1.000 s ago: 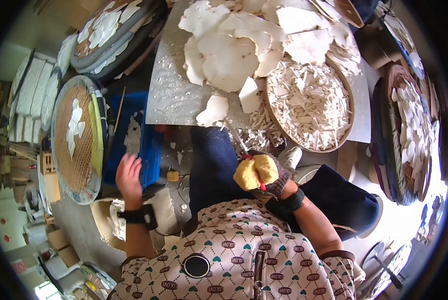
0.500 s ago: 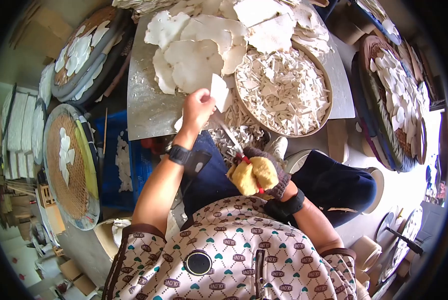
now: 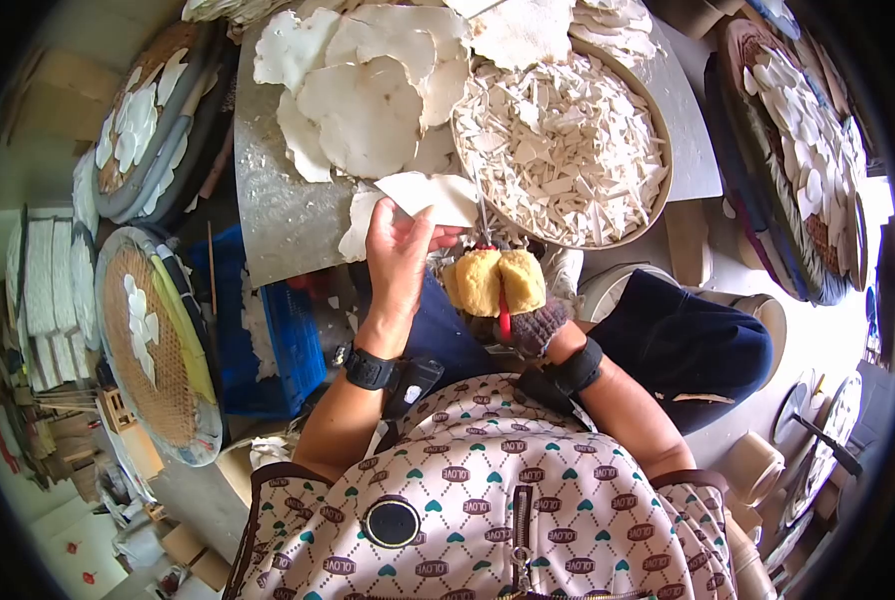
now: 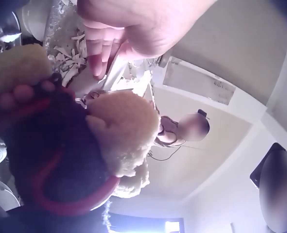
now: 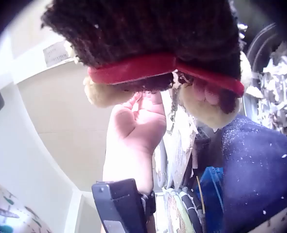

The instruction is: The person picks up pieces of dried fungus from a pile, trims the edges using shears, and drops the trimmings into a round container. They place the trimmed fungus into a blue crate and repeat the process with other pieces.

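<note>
In the head view the bare left hand (image 3: 400,262) pinches a white flat piece (image 3: 430,197) between thumb and fingers, over the table's front edge. The gloved right hand (image 3: 530,318) grips red-handled scissors (image 3: 485,232), whose handles are padded with yellow foam (image 3: 480,282). The blades point up beside the right end of the white piece; whether they touch it, I cannot tell. In the right wrist view the dark knitted glove (image 5: 148,34) is curled round the red handles (image 5: 138,68). The left wrist view shows the left hand (image 4: 133,29) close above the foam pads (image 4: 126,126).
A round tray (image 3: 666,190) full of white scraps stands on the metal table (image 3: 268,215), beside large pale sheets (image 3: 360,115). A blue crate (image 3: 293,350) and a round woven rack (image 3: 118,300) stand at the left. Another loaded rack (image 3: 803,140) is at the right.
The left hand has come from beside the blue crate to the table, taken hold of a white piece and brought it back to the scissors. The scissors have turned to point more upright.
</note>
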`<control>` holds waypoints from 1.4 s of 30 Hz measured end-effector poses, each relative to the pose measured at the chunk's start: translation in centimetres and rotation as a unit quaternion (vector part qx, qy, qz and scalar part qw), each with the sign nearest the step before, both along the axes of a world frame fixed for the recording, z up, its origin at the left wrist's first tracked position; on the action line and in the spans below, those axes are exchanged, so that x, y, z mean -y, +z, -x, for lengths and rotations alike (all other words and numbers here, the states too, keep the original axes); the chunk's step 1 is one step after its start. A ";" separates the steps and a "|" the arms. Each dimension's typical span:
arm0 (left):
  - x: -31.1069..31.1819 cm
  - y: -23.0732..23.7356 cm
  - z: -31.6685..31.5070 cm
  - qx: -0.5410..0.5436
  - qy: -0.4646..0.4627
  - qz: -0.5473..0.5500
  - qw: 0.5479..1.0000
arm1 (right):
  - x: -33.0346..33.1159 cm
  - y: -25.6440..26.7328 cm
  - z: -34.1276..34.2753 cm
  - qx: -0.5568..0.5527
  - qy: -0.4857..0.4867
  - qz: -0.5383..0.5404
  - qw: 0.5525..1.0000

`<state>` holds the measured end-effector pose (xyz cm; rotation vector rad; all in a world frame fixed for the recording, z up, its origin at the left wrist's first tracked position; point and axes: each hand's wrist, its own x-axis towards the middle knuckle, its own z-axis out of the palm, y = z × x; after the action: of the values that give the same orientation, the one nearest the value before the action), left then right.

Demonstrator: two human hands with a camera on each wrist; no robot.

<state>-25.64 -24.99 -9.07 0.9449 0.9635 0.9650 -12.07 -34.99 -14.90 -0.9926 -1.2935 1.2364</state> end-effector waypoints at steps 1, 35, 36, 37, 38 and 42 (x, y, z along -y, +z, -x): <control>0.0 0.1 0.0 -0.008 -0.015 0.001 1.000 | -0.1 -0.6 -0.3 0.043 0.004 -0.016 0.999; -0.3 -1.2 0.7 -0.007 -0.032 0.049 0.998 | -1.5 -1.6 0.7 -0.011 -0.008 0.083 0.996; -0.4 -1.2 0.8 -0.013 -0.035 0.050 0.998 | -1.4 -1.4 0.7 0.020 -0.007 0.079 0.997; -0.4 -1.2 0.8 -0.020 -0.038 0.050 0.998 | -1.3 -1.3 0.7 0.050 -0.007 0.075 0.996; -0.4 -1.1 0.8 -0.018 -0.039 0.060 0.997 | -1.4 -1.0 0.4 0.078 0.002 0.070 0.995; -0.5 -1.7 1.0 -0.021 -0.048 0.051 0.997 | -1.5 -1.2 0.3 0.082 -0.008 0.083 0.993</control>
<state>-26.61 -24.44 -10.81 0.9198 0.9844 0.8103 -12.40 -33.49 -16.06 -1.2434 -1.3212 1.2867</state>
